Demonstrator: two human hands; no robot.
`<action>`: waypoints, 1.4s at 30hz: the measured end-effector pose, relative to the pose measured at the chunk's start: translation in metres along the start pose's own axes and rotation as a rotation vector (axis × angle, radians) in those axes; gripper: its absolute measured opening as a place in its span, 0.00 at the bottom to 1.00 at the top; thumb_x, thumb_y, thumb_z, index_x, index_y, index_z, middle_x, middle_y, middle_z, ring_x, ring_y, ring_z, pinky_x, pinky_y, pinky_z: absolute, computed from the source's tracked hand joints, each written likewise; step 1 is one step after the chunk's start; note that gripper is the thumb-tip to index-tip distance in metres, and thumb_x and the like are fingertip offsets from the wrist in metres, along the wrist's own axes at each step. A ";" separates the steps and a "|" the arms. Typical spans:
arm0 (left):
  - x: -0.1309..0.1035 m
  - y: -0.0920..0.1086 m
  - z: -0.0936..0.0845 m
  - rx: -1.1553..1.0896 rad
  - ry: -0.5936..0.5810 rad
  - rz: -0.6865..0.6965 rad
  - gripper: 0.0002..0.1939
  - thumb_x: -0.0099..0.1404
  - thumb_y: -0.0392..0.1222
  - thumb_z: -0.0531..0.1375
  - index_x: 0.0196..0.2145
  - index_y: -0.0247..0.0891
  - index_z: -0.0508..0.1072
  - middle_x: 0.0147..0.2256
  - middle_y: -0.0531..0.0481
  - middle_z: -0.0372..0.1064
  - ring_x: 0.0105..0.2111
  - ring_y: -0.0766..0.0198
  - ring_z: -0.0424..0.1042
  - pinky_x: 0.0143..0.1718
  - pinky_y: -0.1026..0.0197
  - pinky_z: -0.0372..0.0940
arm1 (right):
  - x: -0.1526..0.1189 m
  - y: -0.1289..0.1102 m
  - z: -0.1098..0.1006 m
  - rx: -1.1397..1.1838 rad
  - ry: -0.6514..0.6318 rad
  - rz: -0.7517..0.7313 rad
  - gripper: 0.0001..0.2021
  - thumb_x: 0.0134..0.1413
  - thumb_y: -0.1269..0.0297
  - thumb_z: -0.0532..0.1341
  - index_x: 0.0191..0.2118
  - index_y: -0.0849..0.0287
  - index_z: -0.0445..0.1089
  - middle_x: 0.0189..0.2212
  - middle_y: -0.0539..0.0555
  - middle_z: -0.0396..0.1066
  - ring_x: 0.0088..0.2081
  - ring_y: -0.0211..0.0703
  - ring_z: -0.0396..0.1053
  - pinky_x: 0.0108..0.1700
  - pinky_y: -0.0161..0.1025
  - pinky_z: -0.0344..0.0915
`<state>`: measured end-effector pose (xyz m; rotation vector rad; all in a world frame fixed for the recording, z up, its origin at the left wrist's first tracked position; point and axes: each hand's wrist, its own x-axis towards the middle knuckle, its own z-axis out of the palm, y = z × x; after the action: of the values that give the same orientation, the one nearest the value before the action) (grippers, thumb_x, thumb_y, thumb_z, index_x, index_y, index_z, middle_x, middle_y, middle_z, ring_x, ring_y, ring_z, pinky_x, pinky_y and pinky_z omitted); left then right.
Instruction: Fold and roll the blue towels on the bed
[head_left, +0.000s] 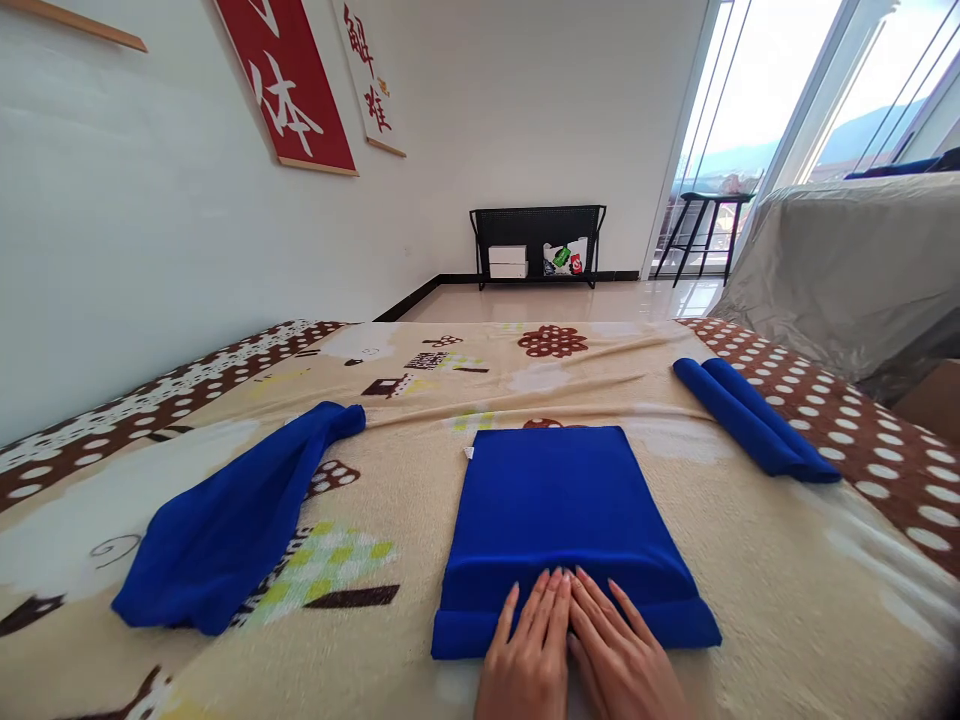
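A blue cloth (555, 490) lies flat on the patterned blanket, with a folded or rolled band along its near edge. My left hand (526, 645) rests palm down on that band, fingers stretched forward. Beside it, touching at the fingertips, my right hand (619, 645) lies flat on the same band with its fingers extended. A small white tag shows at the cloth's left edge. To the left is a loosely crumpled blue cloth (232, 530). On the right lies a blue cloth rolled from two sides (754, 420).
The beige blanket (405, 450) has brown dotted borders. Beyond it stand a black rack (536, 225) with white boxes and a bag, and a black stool (705, 215). Covered furniture (862, 260) is at the right. Scrolls (300, 90) hang on the left wall.
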<state>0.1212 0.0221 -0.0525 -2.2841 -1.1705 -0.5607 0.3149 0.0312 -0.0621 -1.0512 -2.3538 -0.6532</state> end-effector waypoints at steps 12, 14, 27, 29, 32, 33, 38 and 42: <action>-0.058 -0.090 -0.016 -0.141 -0.189 -0.091 0.29 0.71 0.38 0.53 0.67 0.45 0.54 0.62 0.48 0.64 0.62 0.63 0.62 0.64 0.54 0.50 | -0.073 0.073 -0.017 0.031 -0.213 0.177 0.26 0.67 0.57 0.51 0.68 0.54 0.53 0.64 0.52 0.59 0.63 0.42 0.60 0.57 0.44 0.62; -0.063 -0.094 -0.018 -0.168 -0.146 -0.123 0.23 0.70 0.39 0.54 0.61 0.44 0.64 0.62 0.46 0.64 0.62 0.62 0.62 0.60 0.56 0.56 | -0.079 0.081 -0.018 0.081 -0.199 0.240 0.20 0.66 0.55 0.54 0.61 0.50 0.63 0.64 0.52 0.60 0.62 0.44 0.62 0.55 0.44 0.64; -0.060 -0.100 -0.046 -0.511 -0.290 -0.364 0.06 0.70 0.43 0.55 0.36 0.44 0.71 0.47 0.47 0.70 0.48 0.57 0.68 0.48 0.57 0.66 | -0.079 0.101 -0.032 0.531 -0.313 0.473 0.13 0.62 0.50 0.57 0.32 0.52 0.71 0.39 0.53 0.73 0.42 0.44 0.72 0.43 0.39 0.68; -0.053 -0.104 -0.055 -0.548 -0.351 -0.310 0.06 0.70 0.42 0.55 0.36 0.44 0.71 0.40 0.50 0.72 0.43 0.60 0.70 0.45 0.59 0.66 | -0.076 0.097 -0.034 0.601 -0.295 0.475 0.16 0.64 0.50 0.55 0.31 0.53 0.69 0.32 0.52 0.72 0.36 0.42 0.70 0.39 0.37 0.68; -0.041 -0.113 -0.063 -0.592 -0.449 -0.244 0.05 0.70 0.41 0.55 0.36 0.45 0.71 0.33 0.54 0.73 0.37 0.63 0.71 0.43 0.61 0.66 | -0.076 0.098 -0.033 0.614 -0.266 0.532 0.19 0.66 0.50 0.50 0.29 0.53 0.68 0.26 0.51 0.70 0.28 0.41 0.68 0.32 0.36 0.67; -0.038 -0.115 -0.064 -0.592 -0.466 -0.249 0.05 0.69 0.41 0.56 0.36 0.45 0.71 0.33 0.54 0.74 0.36 0.63 0.72 0.43 0.61 0.66 | -0.076 0.101 -0.032 0.613 -0.293 0.531 0.18 0.66 0.49 0.51 0.31 0.52 0.70 0.27 0.50 0.70 0.28 0.40 0.68 0.31 0.35 0.67; -0.040 -0.099 -0.045 -0.329 -0.320 -0.387 0.08 0.67 0.39 0.55 0.39 0.45 0.75 0.36 0.53 0.76 0.37 0.60 0.74 0.40 0.57 0.64 | -0.077 0.106 -0.026 0.325 -0.238 0.458 0.12 0.62 0.52 0.58 0.41 0.50 0.74 0.34 0.51 0.75 0.34 0.42 0.73 0.36 0.38 0.69; -0.031 -0.040 -0.020 -0.083 0.023 -0.420 0.18 0.65 0.30 0.52 0.44 0.44 0.76 0.44 0.47 0.75 0.47 0.57 0.72 0.52 0.51 0.57 | -0.049 0.060 -0.020 0.040 0.019 0.290 0.16 0.61 0.69 0.52 0.49 0.56 0.73 0.49 0.57 0.74 0.48 0.49 0.72 0.49 0.47 0.65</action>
<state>0.0684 0.0109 -0.0440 -2.0955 -1.6561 -0.7989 0.3949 0.0287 -0.0620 -1.3280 -2.1315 -0.5028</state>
